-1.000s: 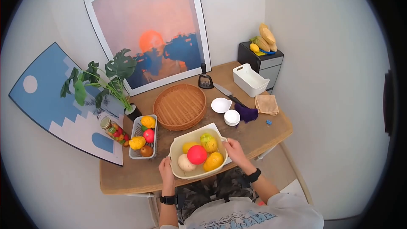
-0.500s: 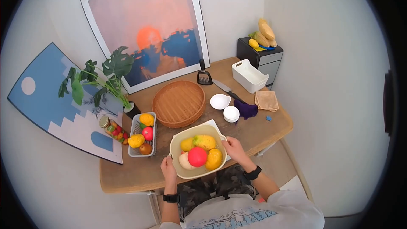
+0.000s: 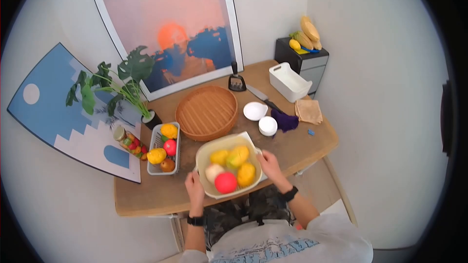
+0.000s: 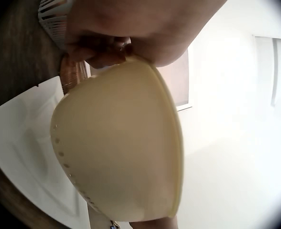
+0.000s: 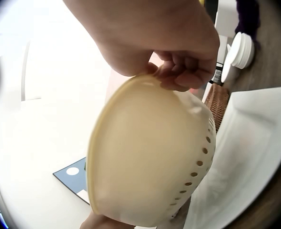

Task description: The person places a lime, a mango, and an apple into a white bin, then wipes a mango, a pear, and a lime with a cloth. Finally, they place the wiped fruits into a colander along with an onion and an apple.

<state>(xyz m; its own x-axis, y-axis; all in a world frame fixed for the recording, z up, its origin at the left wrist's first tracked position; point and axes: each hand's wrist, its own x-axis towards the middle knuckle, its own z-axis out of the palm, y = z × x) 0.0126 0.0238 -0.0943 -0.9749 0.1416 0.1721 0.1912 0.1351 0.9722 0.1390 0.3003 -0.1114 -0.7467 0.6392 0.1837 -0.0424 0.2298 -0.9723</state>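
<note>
Both hands carry a cream colander (image 3: 204,159) with drain holes along its bottom, tilted over a white tray (image 4: 31,138). My left hand (image 3: 195,191) grips its left handle, thumb and fingers curled at the rim. On the opposite side, the right hand (image 3: 272,168) pinches the other handle. Inside lie a bright pinkish-red round fruit (image 3: 226,183), a pale round one (image 3: 213,171), an orange-yellow fruit (image 3: 246,173), a greenish-yellow fruit (image 3: 238,157) and a yellow one (image 3: 219,157), slightly blurred. In the right wrist view, the tray (image 5: 245,148) shows below the colander's holes.
A grey basket (image 3: 151,168) of fruit and a jar (image 3: 129,143) stand left. Behind is a round woven tray (image 3: 206,112). White bowls (image 3: 255,111), a knife (image 3: 258,92), purple cloth (image 3: 284,121), tan cloth (image 3: 308,111) and white bin (image 3: 289,84) lie right.
The fruit has shifted inside the colander: the pinkish-red one rolled toward the near side, and the greenish-yellow one turned. Both hands keep their hold on the handles.
</note>
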